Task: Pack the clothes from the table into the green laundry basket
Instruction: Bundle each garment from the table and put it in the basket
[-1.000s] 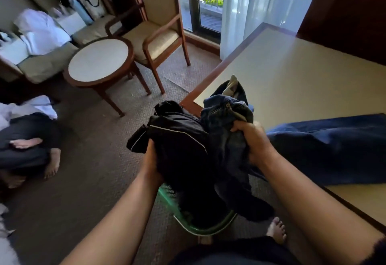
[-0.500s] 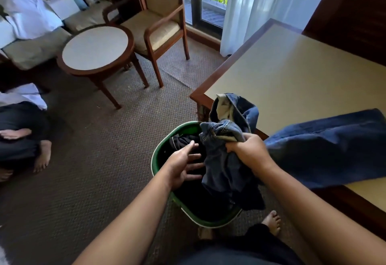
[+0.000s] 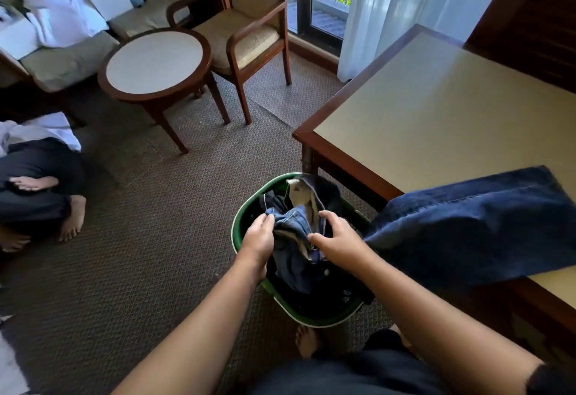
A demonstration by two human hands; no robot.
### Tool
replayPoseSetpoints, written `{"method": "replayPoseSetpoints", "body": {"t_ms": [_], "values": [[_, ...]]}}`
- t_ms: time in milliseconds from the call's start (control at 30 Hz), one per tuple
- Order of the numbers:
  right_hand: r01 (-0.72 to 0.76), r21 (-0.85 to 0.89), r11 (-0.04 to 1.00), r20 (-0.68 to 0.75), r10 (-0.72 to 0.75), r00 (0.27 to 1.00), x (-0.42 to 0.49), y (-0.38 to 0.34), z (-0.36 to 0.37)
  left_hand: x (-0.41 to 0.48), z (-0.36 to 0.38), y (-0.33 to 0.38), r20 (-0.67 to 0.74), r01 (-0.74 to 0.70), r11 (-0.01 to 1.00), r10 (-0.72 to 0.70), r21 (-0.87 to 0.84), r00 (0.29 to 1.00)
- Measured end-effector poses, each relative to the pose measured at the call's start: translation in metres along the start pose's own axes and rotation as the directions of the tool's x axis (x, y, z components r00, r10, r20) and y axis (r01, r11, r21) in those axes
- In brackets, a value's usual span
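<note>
The green laundry basket (image 3: pixel 237 240) stands on the carpet by the near corner of the table (image 3: pixel 436 98). A black garment (image 3: pixel 276 201) lies inside it at the back. The waist end of the blue jeans (image 3: pixel 294 226) is bunched in the basket, while the jeans' legs (image 3: pixel 467 226) still drape up over the table edge onto the top. My left hand (image 3: pixel 258 237) holds the bunched denim from the left. My right hand (image 3: pixel 338 240) grips it from the right, thumb and fingers curved around the fabric.
A round side table (image 3: pixel 156 58) and a wooden armchair (image 3: pixel 246 36) stand beyond the basket. Another person (image 3: pixel 37 182) sits on the floor at the left. My bare foot (image 3: pixel 307 341) is just behind the basket. White curtains (image 3: pixel 405 5) hang by the window.
The black garment has dropped into the basket and my left hand let it go. Both hands have lowered the jeans' bunched end into the basket, with my left hand now on the denim.
</note>
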State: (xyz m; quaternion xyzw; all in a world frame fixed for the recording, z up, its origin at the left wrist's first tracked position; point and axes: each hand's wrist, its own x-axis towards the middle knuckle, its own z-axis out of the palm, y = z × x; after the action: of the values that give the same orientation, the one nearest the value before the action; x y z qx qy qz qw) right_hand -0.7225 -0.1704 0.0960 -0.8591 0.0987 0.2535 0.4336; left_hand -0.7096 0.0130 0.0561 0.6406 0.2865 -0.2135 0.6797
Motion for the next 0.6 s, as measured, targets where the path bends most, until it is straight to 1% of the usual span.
{"method": "replayPoseSetpoints", "body": {"t_ms": [100, 233, 367, 467, 600], "values": [[-0.031, 0.011, 0.999, 0.005, 0.031, 1.000, -0.009, 0.011, -0.001, 0.001, 0.004, -0.012, -0.005, -0.017, 0.996, 0.018, 0.092, 1.000], [-0.065, 0.072, 0.995, -0.007, 0.065, 0.998, -0.025, 0.027, -0.003, 0.000, 0.019, -0.030, 0.092, -0.054, 0.980, 0.037, 0.194, 0.995], [-0.036, 0.134, 0.990, -0.042, 0.042, 0.998, -0.035, 0.044, -0.006, -0.014, 0.045, -0.035, 0.204, -0.088, 0.966, 0.038, 0.243, 0.978], [0.011, 0.182, 0.983, -0.150, 0.017, 0.988, -0.045, 0.058, -0.011, -0.024, 0.068, -0.037, 0.258, -0.132, 0.958, 0.065, 0.254, 0.964], [0.029, 0.263, 0.964, -0.339, 0.064, 0.939, -0.061, 0.079, -0.030, -0.035, 0.106, -0.032, 0.343, -0.190, 0.941, 0.086, 0.280, 0.935]]}}
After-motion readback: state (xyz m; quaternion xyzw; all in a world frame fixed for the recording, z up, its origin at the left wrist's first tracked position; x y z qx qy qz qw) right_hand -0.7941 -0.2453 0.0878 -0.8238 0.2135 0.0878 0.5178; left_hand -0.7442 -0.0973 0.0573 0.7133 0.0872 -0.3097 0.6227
